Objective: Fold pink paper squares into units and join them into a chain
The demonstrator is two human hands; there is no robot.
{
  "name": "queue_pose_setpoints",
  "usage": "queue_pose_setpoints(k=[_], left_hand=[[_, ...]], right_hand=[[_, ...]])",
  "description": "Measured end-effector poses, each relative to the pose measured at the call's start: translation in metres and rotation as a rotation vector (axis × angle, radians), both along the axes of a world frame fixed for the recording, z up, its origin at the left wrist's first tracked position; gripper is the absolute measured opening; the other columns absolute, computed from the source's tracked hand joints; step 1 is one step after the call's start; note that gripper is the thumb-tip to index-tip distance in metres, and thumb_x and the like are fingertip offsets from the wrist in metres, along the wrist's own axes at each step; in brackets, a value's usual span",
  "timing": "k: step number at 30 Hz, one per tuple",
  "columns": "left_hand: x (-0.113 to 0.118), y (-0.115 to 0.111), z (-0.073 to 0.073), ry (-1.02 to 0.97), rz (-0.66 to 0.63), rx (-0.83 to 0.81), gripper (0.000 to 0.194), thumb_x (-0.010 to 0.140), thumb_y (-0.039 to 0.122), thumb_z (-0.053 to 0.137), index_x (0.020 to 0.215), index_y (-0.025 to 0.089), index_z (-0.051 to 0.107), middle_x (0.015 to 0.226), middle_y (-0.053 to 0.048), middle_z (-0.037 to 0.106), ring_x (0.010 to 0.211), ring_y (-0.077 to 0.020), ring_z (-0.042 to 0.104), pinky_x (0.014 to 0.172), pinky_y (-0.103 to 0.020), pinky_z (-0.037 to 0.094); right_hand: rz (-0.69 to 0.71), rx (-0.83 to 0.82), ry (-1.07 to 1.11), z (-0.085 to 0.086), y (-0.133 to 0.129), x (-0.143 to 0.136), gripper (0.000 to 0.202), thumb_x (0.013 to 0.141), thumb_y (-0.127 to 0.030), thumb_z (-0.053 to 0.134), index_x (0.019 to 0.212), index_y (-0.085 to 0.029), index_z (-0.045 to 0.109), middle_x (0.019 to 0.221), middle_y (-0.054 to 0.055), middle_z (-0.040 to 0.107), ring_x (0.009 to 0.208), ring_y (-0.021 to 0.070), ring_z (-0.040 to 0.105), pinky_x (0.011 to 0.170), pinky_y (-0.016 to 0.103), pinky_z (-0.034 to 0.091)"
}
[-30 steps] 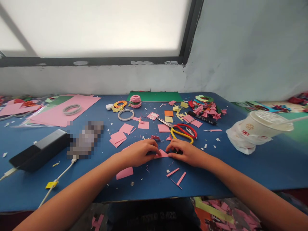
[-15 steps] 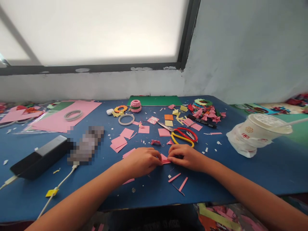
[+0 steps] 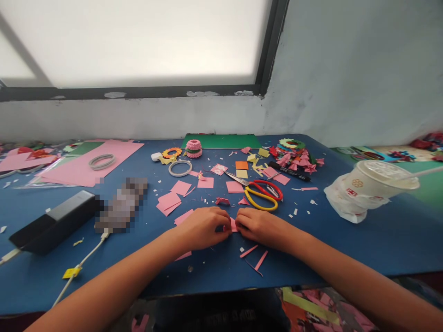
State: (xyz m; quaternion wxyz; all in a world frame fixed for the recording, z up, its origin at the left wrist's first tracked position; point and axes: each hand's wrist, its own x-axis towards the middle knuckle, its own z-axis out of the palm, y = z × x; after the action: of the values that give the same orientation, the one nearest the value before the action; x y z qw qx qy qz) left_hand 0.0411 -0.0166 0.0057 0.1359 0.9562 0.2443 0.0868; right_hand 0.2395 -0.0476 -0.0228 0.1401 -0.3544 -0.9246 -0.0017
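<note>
A small pink piece of paper (image 3: 233, 225) sits between my two hands, just above or on the blue table; its folds are mostly covered by fingers. My left hand (image 3: 206, 226) pinches its left side, and my right hand (image 3: 260, 225) closes on its right side. Beyond the right hand lie scissors (image 3: 262, 193) with one red and one yellow handle, blades pointing left. A folded pink piece (image 3: 222, 201) rests just past the paper. Thin pink strips (image 3: 261, 261) lie nearer to me, below the right hand.
Pink squares (image 3: 168, 203) are scattered left of centre. A tape roll (image 3: 180, 168), a black marker (image 3: 290, 171) and a pile of folded paper pieces (image 3: 294, 157) lie farther back. A white cup with a straw (image 3: 372, 184) stands right; a black box-like device (image 3: 55, 223) with a cable lies left.
Both hands stay on the pink paper; my right hand's fingers have shifted and curl more over its right side. The view has tilted slightly.
</note>
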Motion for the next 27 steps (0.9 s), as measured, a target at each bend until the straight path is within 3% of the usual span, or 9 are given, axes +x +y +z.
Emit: queue_pose_setpoints(k=[3, 8, 12, 17, 22, 27], left_hand=[[0.001, 0.002, 0.000, 0.002, 0.060, -0.033, 0.009, 0.079, 0.024, 0.059, 0.074, 0.018, 0.063, 0.079, -0.001, 0.065, 0.076, -0.0153, 0.060, 0.066, -0.022, 0.043], [0.000, 0.005, -0.004, -0.036, 0.048, -0.090, 0.008, 0.079, 0.025, 0.061, 0.075, 0.018, 0.062, 0.080, 0.000, 0.064, 0.076, -0.0144, 0.059, 0.068, -0.022, 0.042], [-0.001, 0.006, -0.006, -0.070, 0.080, -0.157, 0.009, 0.078, 0.028, 0.062, 0.081, 0.020, 0.062, 0.081, 0.001, 0.063, 0.076, -0.0145, 0.058, 0.066, -0.022, 0.042], [0.002, 0.008, -0.005, -0.129, 0.115, -0.286, 0.022, 0.078, 0.029, 0.062, 0.098, 0.020, 0.059, 0.083, 0.000, 0.063, 0.074, -0.0143, 0.058, 0.064, -0.023, 0.042], [0.005, 0.011, -0.006, -0.155, 0.141, -0.413, 0.021, 0.080, 0.028, 0.059, 0.098, 0.016, 0.060, 0.072, 0.001, 0.058, 0.067, -0.0131, 0.055, 0.061, -0.022, 0.043], [0.003, 0.012, -0.009, -0.180, 0.111, -0.270, 0.020, 0.078, 0.033, 0.062, 0.087, 0.016, 0.063, 0.089, -0.006, 0.056, 0.100, -0.0220, 0.052, 0.078, -0.028, 0.043]], right_hand=[[0.020, 0.063, -0.018, -0.004, 0.000, 0.000, 0.020, 0.088, -0.012, 0.039, 0.079, -0.012, 0.056, 0.076, 0.008, 0.057, 0.071, 0.0187, 0.055, 0.064, 0.029, 0.045], [-0.043, -0.183, 0.175, 0.003, 0.000, 0.005, 0.008, 0.086, -0.021, 0.054, 0.089, -0.015, 0.056, 0.085, 0.005, 0.058, 0.077, 0.0163, 0.056, 0.068, 0.026, 0.045], [-0.041, -0.314, 0.230, 0.007, -0.001, 0.005, 0.008, 0.087, -0.020, 0.053, 0.081, -0.017, 0.057, 0.083, 0.004, 0.057, 0.076, 0.0149, 0.055, 0.068, 0.025, 0.044], [-0.115, -0.325, 0.216, 0.009, -0.003, 0.000, 0.009, 0.087, -0.018, 0.050, 0.079, -0.016, 0.052, 0.078, 0.003, 0.057, 0.070, 0.0152, 0.053, 0.062, 0.025, 0.041], [-0.208, -0.321, 0.264, 0.006, -0.001, -0.005, 0.011, 0.086, -0.018, 0.050, 0.076, -0.016, 0.051, 0.075, 0.003, 0.056, 0.068, 0.0149, 0.051, 0.061, 0.026, 0.039], [-0.203, -0.316, 0.325, 0.004, -0.001, -0.004, 0.010, 0.084, -0.021, 0.056, 0.076, -0.016, 0.053, 0.079, 0.003, 0.055, 0.072, 0.0149, 0.051, 0.064, 0.026, 0.040]])
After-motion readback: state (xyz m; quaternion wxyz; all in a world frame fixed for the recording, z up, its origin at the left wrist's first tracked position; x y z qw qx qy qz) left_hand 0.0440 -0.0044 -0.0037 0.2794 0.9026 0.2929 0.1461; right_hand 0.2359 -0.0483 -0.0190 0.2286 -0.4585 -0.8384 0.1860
